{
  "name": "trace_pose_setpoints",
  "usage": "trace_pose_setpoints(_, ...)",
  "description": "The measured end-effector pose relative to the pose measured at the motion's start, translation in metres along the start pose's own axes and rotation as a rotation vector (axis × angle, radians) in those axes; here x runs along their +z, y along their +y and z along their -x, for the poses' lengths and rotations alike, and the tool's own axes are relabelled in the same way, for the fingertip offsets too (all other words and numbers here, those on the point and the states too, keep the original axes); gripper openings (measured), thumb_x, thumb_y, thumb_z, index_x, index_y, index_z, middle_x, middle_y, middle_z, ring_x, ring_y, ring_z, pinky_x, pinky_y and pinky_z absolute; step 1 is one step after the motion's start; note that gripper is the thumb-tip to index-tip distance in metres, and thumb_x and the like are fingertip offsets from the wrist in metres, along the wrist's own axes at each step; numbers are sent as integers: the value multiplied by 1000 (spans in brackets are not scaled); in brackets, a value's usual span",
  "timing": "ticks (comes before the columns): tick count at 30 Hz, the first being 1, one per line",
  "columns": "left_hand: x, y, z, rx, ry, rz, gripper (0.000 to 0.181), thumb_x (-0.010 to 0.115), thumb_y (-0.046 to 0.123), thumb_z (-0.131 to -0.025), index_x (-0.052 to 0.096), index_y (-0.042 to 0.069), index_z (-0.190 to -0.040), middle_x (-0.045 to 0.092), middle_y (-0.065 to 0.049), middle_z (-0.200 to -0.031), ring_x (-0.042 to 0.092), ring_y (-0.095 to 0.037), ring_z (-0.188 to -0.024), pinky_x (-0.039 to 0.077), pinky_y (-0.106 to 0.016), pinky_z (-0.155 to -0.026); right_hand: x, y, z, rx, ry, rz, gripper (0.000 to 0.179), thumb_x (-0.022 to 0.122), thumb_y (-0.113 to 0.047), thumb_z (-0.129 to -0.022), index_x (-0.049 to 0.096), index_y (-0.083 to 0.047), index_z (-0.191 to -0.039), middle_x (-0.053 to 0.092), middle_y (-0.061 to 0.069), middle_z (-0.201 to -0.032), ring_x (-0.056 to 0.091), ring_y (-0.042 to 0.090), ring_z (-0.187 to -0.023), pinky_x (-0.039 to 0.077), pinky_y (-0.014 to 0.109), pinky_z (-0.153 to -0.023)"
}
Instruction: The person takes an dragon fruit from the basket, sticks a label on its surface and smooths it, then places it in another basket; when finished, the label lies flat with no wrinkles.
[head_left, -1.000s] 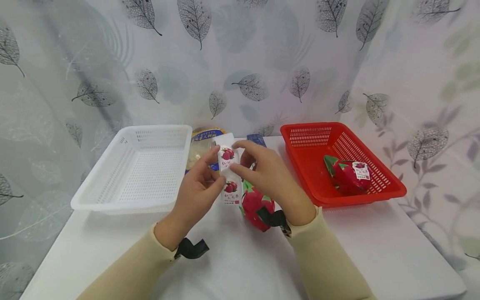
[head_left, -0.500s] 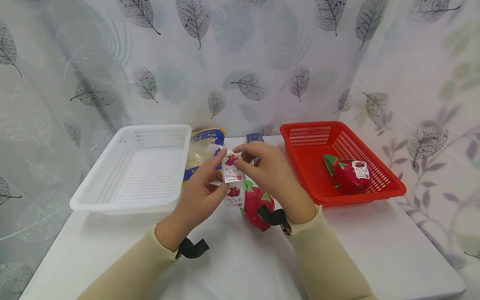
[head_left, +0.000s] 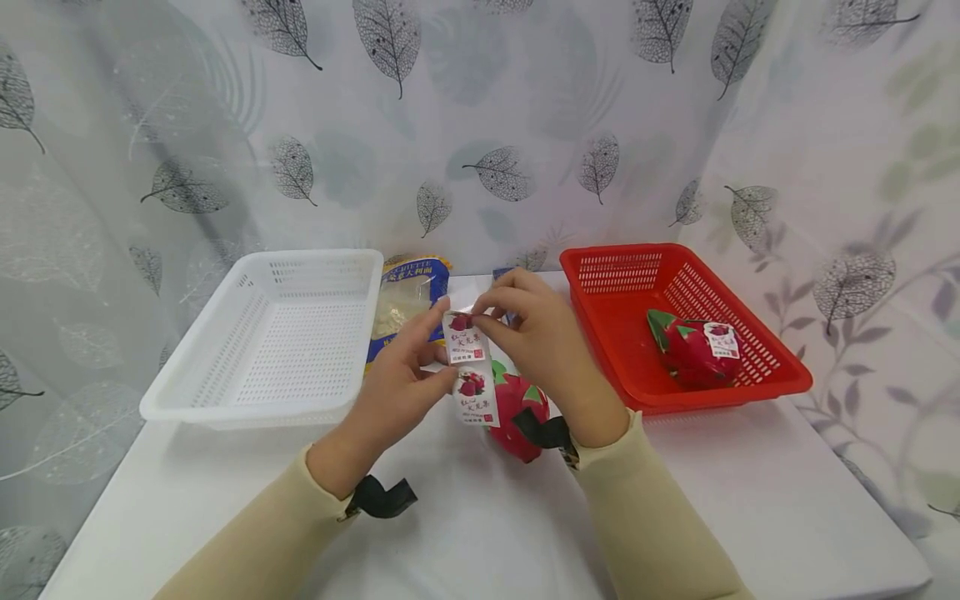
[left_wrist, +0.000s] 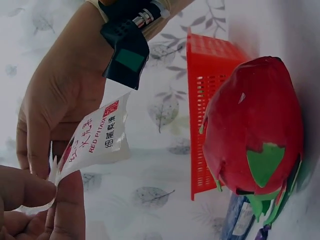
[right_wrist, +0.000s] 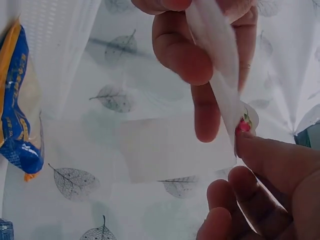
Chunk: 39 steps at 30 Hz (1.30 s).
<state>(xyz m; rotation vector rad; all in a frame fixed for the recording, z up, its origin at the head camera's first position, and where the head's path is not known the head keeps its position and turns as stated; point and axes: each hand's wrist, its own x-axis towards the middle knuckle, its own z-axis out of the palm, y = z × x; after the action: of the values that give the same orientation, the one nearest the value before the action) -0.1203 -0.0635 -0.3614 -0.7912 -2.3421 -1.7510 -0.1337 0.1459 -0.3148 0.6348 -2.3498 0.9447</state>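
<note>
A strip of white dragon fruit stickers (head_left: pixel 474 398) stays raised above the table between both hands. My left hand (head_left: pixel 397 383) holds it at the side, thumb near the middle of the strip. With thumb and forefinger, my right hand (head_left: pixel 536 329) pinches the upper edge of the top sticker. In the left wrist view that sticker (left_wrist: pixel 97 132) bends away, printed "RED PITAYA". The right wrist view has the strip (right_wrist: pixel 220 55) nearly edge-on, left fingers (right_wrist: pixel 182 55) behind it. A pink dragon fruit (head_left: pixel 517 417) with green scales lies on the table below the right wrist.
On the left stands a white basket (head_left: pixel 153 408); at right, a red basket (head_left: pixel 697 407) contains another dragon fruit (head_left: pixel 693 354) with a sticker on it. A blue-and-yellow pasta bag (head_left: pixel 408 304) lies behind the left hand. A blue pack (head_left: pixel 501 273) is mostly hidden behind the right hand.
The sticker strip has shifted down, showing two stickers more fully. My right thumb and forefinger have closed from a looser spread onto the top sticker's edge. The left hand has barely moved.
</note>
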Motion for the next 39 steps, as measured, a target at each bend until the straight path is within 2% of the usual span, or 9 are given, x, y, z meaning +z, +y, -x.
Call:
trace_pose_setpoints(8, -2, -7, -6, -210, -17, 98, 84, 72, 8, -97, 35, 38, -166, 52, -1, -162, 69, -25, -133, 67, -38, -87, 1, -1, 0, 27, -37, -2, 16, 85, -19, -92, 83, -14, -107, 75, 1, -106, 69, 15, -93, 66, 36, -81)
trace_pose_setpoints(13, -5, -10, -11, -291, -7, 48, 87, 73, 8, -96, 31, 35, -168, 48, 1, -165, 68, -23, -133, 66, -39, -90, -3, -4, 0, 72, -54, 25, 19, 83, -20, -94, 80, -15, -112, 79, 1, -108, 72, 16, -89, 67, 36, -80)
trace_pose_setpoints(16, -7, -11, -12, -316, -81, -169, 86, 71, 8, -98, 28, 29, -170, 42, 1, -170, 68, -25, -132, 66, -39, -93, -7, -5, -1, 128, -43, 16, 19, 81, -22, -96, 79, -16, -114, 81, 1, -107, 73, 16, -86, 67, 35, -80)
trace_pose_setpoints(21, -4, -16, -12, -395, -360, -637, 76, 75, 21, -99, 40, 19, -166, 48, -4, -167, 64, -27, -135, 59, -46, -107, -17, -2, -3, 239, -14, -48, 18, 79, -20, -98, 77, -14, -114, 79, 5, -106, 71, 20, -91, 65, 39, -84)
trace_pose_setpoints(24, 1, -23, -10, -478, -504, -776, 70, 76, 35, -99, 50, 15, -160, 58, -7, -159, 59, -30, -142, 53, -52, -115, -24, 0, -4, 277, -2, -59, 17, 77, -19, -99, 76, -12, -115, 77, 7, -108, 70, 23, -95, 64, 42, -86)
trace_pose_setpoints(26, 3, -27, -9, -503, -537, -863, 68, 74, 41, -99, 54, 12, -157, 63, -10, -153, 58, -31, -143, 49, -53, -119, -28, 0, -5, 300, -6, -61, 17, 76, -20, -100, 75, -12, -115, 77, 7, -109, 70, 23, -97, 64, 42, -87)
trace_pose_setpoints(33, 12, -21, -4, -386, -407, -1067, 62, 72, 43, -100, 58, 16, -154, 59, -15, -154, 56, -35, -140, 52, -53, -116, -36, 0, -7, 335, -105, -68, 21, 77, -22, -99, 72, -15, -118, 74, 6, -109, 69, 23, -99, 64, 41, -87)
trace_pose_setpoints(36, 21, -16, -3, -251, -404, -969, 62, 76, 43, -98, 58, 23, -154, 52, -10, -161, 49, -34, -148, 52, -53, -116, -41, 4, -5, 346, -175, -65, 27, 79, -24, -98, 69, -17, -121, 74, 5, -113, 70, 23, -105, 65, 43, -92)
trace_pose_setpoints(39, 32, -16, -1, -92, -495, -832, 66, 80, 40, -96, 55, 32, -156, 46, -4, -167, 43, -29, -154, 55, -49, -113, -46, 11, 3, 368, -237, -56, 29, 80, -27, -96, 67, -19, -121, 73, 3, -112, 70, 23, -104, 66, 42, -92)
